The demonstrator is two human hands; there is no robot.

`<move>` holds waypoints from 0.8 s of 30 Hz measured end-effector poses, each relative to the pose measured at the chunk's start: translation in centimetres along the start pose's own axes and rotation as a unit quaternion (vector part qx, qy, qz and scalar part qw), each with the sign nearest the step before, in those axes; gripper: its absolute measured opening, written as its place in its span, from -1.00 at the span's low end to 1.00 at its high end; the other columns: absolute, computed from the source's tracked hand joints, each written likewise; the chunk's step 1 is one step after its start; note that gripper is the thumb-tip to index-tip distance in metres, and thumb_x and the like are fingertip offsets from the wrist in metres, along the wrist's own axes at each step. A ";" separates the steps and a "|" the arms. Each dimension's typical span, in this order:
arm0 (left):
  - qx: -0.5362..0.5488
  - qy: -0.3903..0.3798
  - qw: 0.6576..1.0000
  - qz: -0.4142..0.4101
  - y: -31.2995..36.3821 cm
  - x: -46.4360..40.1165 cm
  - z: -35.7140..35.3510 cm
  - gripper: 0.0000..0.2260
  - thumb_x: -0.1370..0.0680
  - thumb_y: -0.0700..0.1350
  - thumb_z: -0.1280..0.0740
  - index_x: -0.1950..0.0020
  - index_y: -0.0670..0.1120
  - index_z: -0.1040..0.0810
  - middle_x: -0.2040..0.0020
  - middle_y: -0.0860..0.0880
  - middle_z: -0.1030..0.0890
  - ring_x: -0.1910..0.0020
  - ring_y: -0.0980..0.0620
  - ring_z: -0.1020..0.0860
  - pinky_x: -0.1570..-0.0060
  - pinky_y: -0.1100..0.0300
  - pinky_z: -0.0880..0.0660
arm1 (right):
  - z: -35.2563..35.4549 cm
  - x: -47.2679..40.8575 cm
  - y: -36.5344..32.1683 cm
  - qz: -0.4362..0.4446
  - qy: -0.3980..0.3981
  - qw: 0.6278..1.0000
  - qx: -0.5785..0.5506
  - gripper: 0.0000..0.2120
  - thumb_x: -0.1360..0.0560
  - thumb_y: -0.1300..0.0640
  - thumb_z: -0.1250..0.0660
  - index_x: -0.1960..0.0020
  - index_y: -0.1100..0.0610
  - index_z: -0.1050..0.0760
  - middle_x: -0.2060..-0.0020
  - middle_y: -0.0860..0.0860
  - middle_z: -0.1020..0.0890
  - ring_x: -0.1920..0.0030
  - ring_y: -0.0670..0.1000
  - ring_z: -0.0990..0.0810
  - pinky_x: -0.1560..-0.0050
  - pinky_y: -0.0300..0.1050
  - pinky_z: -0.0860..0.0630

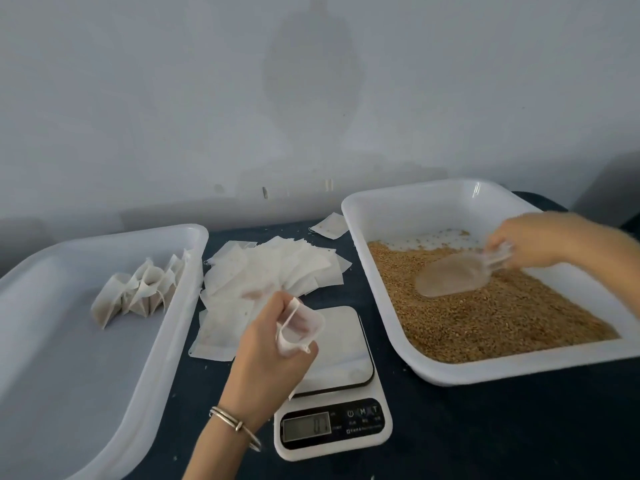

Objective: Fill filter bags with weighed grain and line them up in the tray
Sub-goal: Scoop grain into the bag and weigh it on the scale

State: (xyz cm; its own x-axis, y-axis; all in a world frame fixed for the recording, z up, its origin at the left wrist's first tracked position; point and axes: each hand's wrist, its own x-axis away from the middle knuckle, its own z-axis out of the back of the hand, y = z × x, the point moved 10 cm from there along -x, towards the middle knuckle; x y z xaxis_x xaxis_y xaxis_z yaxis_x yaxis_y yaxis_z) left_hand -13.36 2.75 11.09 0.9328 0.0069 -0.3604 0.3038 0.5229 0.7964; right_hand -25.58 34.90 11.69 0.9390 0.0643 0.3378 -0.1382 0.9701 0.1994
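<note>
Grain lay in one tray under the right hand, which gripped one scoop for dipping. Second tray, left of the left hand, held about five filled bags. That hand pinched one filter bag open above one scale.

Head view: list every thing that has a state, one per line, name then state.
Left hand: holds an open, empty filter bag above the scale.
Right hand: grips the scoop handle.
Scoop: clear, bowl resting on the grain.
Grain tray: partly filled with grain.
Left tray: holds a short row of filled bags.
Scale: on; platform bare, reading illegible.
Empty bags: loose pile, flat.
</note>
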 end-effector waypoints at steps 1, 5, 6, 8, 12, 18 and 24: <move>-0.001 0.001 1.000 0.001 -0.1 0.0 0.2 -0.70 -0.35 -0.40 -0.33 0.18 0.00 -0.43 0.19 0.20 -0.54 0.15 0.19 -0.53 0.22 0.50 -0.40 | 0.6 0.4 1.5 -0.014 -0.004 0.999 0.030 -0.66 -0.52 0.07 -0.30 -0.28 -0.11 -0.47 -0.19 -0.13 -0.55 -0.02 -0.09 -0.55 0.01 -0.22 -0.52; -0.001 0.008 1.000 0.007 -0.4 -0.2 0.3 -0.70 -0.35 -0.39 -0.32 0.20 0.01 -0.39 0.22 0.18 -0.51 0.25 0.19 -0.47 0.29 0.46 -0.40 | -0.4 1.3 3.1 0.000 -0.072 0.997 0.040 -0.59 -0.48 0.15 -0.36 -0.28 -0.15 -0.48 -0.21 -0.15 -0.52 -0.10 -0.11 -0.51 -0.14 -0.22 -0.44; 0.000 0.007 1.000 0.008 -0.4 -0.3 0.2 -0.72 -0.35 -0.36 -0.33 0.19 0.01 -0.39 0.22 0.17 -0.51 0.26 0.19 -0.47 0.30 0.44 -0.41 | -1.2 1.4 2.4 0.021 -0.095 0.995 0.029 -0.61 -0.48 0.16 -0.36 -0.26 -0.14 -0.50 -0.19 -0.16 -0.53 -0.09 -0.14 -0.52 -0.17 -0.22 -0.43; -0.003 -0.001 1.000 0.010 -0.5 -0.3 -0.2 -0.81 -0.32 -0.24 -0.30 0.18 0.02 -0.40 0.21 0.17 -0.51 0.26 0.18 -0.46 0.29 0.41 -0.42 | -2.7 1.4 0.6 0.058 -0.118 0.991 0.000 -0.64 -0.50 0.17 -0.34 -0.25 -0.11 -0.52 -0.14 -0.18 -0.58 -0.10 -0.14 -0.56 -0.23 -0.19 -0.44; 0.023 -0.021 0.999 0.038 -1.4 -0.4 -1.3 -0.85 -0.28 -0.16 -0.23 0.21 0.05 -0.39 0.30 0.20 -0.50 0.37 0.19 -0.40 0.41 0.38 -0.37 | -5.3 0.4 -2.0 0.103 -0.105 0.983 -0.109 -0.68 -0.52 0.15 -0.32 -0.26 -0.06 -0.49 -0.17 -0.19 -0.57 -0.13 -0.14 -0.57 -0.28 -0.14 -0.45; 0.057 -0.006 0.997 0.043 -1.9 -0.8 -1.5 -0.88 -0.28 -0.15 -0.27 0.30 0.02 -0.34 0.41 0.15 -0.38 0.43 0.17 -0.29 0.46 0.35 -0.27 | -7.7 0.1 -1.7 0.081 -0.068 0.940 -0.324 -0.68 -0.49 0.14 -0.35 -0.11 -0.24 -0.45 -0.01 -0.34 -0.54 -0.03 -0.29 -0.50 -0.25 -0.13 -0.37; 0.052 -0.005 0.998 0.034 -1.7 -0.8 -1.6 -0.89 -0.28 -0.17 -0.26 0.26 -0.05 -0.35 0.38 0.14 -0.40 0.41 0.19 -0.30 0.45 0.36 -0.30 | -5.8 1.9 -0.1 0.070 0.012 0.908 -0.413 -0.63 -0.46 0.13 -0.38 0.01 -0.37 -0.44 0.14 -0.41 -0.59 0.06 -0.34 -0.52 0.03 -0.30 -0.35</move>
State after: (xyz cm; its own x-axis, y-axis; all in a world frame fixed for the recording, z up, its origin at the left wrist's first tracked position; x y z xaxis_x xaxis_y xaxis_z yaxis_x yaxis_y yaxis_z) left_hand -14.95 3.18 9.23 0.9537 0.0317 -0.2992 0.2572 0.4303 0.8653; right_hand -21.98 36.25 6.92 0.9383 0.1957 0.2851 0.0177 0.7962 -0.6048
